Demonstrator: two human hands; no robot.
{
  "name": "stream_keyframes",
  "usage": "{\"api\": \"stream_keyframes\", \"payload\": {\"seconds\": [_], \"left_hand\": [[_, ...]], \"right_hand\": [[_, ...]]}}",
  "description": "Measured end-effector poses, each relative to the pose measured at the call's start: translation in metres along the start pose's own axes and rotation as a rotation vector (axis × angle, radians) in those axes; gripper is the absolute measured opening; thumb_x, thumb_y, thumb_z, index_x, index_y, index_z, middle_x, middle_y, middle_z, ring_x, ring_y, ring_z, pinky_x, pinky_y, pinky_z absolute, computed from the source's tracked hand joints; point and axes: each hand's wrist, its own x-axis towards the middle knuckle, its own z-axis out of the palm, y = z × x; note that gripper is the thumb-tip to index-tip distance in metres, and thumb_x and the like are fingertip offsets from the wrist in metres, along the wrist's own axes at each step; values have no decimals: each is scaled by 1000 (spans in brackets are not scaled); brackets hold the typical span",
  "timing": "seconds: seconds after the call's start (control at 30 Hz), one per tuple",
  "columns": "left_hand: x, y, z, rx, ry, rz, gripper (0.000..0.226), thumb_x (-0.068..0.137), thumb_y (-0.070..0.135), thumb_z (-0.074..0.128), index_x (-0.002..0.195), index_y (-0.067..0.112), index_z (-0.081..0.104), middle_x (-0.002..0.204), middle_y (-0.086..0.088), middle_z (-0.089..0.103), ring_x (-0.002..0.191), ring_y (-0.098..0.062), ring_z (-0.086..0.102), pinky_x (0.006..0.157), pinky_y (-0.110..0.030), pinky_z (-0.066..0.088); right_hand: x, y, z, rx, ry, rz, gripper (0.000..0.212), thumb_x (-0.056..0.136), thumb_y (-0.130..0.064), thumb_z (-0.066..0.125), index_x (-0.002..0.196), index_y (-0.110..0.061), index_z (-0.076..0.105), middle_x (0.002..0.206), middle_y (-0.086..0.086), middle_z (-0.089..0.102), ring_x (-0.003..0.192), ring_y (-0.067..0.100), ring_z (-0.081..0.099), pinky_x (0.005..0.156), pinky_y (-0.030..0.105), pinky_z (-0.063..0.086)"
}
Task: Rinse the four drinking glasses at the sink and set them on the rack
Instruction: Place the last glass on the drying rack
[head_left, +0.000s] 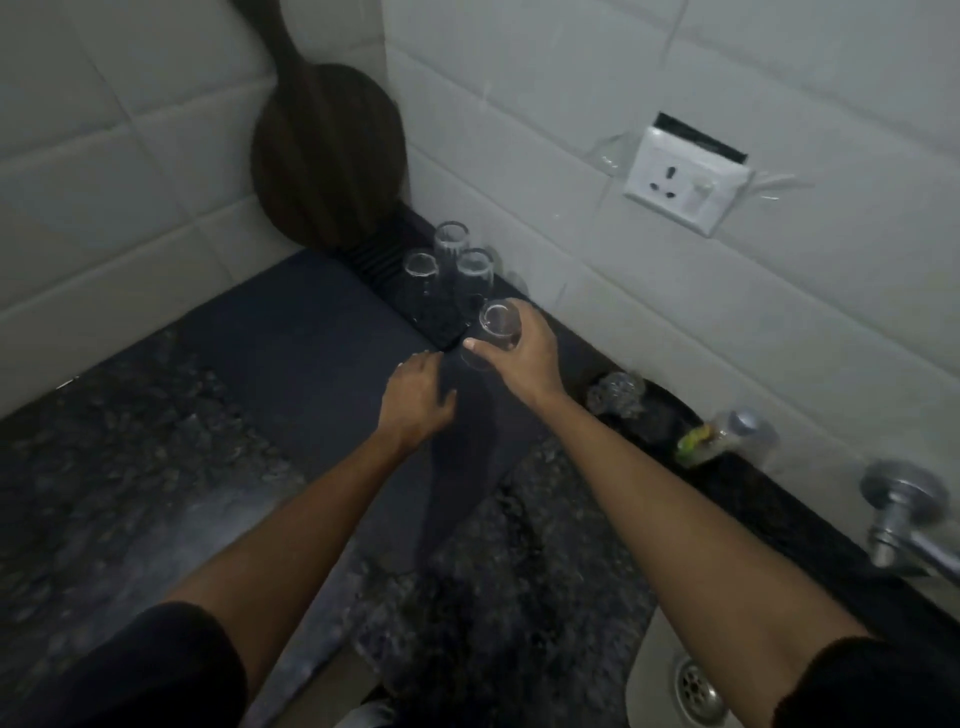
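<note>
The light is dim and the whole scene is soft with blur. The right hand (519, 353) is curled round a glass (493, 332), thumb across its near side, fingers wrapped behind where I cannot see them. The glass sits at the near end of the rack (384, 260), a dark ribbed strip along the back edge of the counter (130, 441); whether its base touches the rack or hangs just above is hard to say. Three glasses (449, 260) stand close together on the rack just beyond, their lower halves lost against the dark surface. The left hand (421, 400) lies palm down on a dark mat (311, 353), fingers loosely bent and holding nothing, fingertips near the rack's corner. A round wooden board (327, 156) leans in the wall corner, its handle cut off at the top. On the ledge to the right sits a blurred clear object I cannot identify. The tap (904, 514) and sink (670, 670) are cropped at the right and bottom edges.
</note>
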Motion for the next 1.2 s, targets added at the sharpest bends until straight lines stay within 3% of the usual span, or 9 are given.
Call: {"api": "stream_keyframes", "payload": {"seconds": [0.1,0.2,0.33,0.43,0.6,0.87,1.03,1.2], "left_hand": [[27,-37,11,93,-44,-9,79,88,44,62,151,0,43,155,-27,43,146,-44,38,122,-52,30],[47,-67,24,198,-152,-20,93,97,63,47,163,3,19,170,-22,14,159,-38,7,129,-53,8],[49,-92,42,296,-253,-5,91,102,68,20,165,7,-4,173,-16,-9,160,-30,-13,128,-50,-8],[43,-97,54,320,-203,15,87,103,65,15,164,5,-2,173,-17,-6,160,-31,-11,128,-52,-6],[41,-98,59,346,-104,44,84,105,62,21,164,3,11,172,-20,9,160,-32,3,129,-53,4],[40,-97,56,346,-105,47,85,105,63,18,164,3,8,172,-19,5,161,-30,-1,129,-52,2],[40,-98,56,353,-103,48,85,105,64,17,164,3,8,172,-19,6,161,-30,-1,129,-52,2],[41,-99,58,342,-104,49,85,105,64,18,164,3,8,172,-19,5,161,-30,-1,129,-52,3]], "right_hand": [[36,-1,31,2,-6,26,56,70,-24,97,115,-15,67,104,-8,69,93,1,64,79,8,48],[64,1,53,-1,-8,61,55,68,-18,97,114,-15,67,95,-18,66,86,-14,61,76,4,45],[83,4,72,-49,-27,90,60,70,-19,97,120,-17,64,94,-19,64,85,-12,60,76,1,44],[88,9,80,-88,-17,88,57,70,-19,97,117,-16,65,95,-15,66,85,-6,61,77,2,45],[88,18,94,-168,11,78,59,67,-23,98,117,-16,68,110,-2,63,98,10,61,89,21,51],[86,25,104,-181,42,92,58,71,-23,96,120,-14,67,113,3,64,99,5,52,84,8,40],[84,23,109,-177,88,99,67,69,-22,96,127,-12,65,120,6,59,106,15,60,95,24,50],[84,24,113,-236,141,110,66,69,-31,96,127,-16,67,113,0,64,104,17,63,92,33,56]]}}
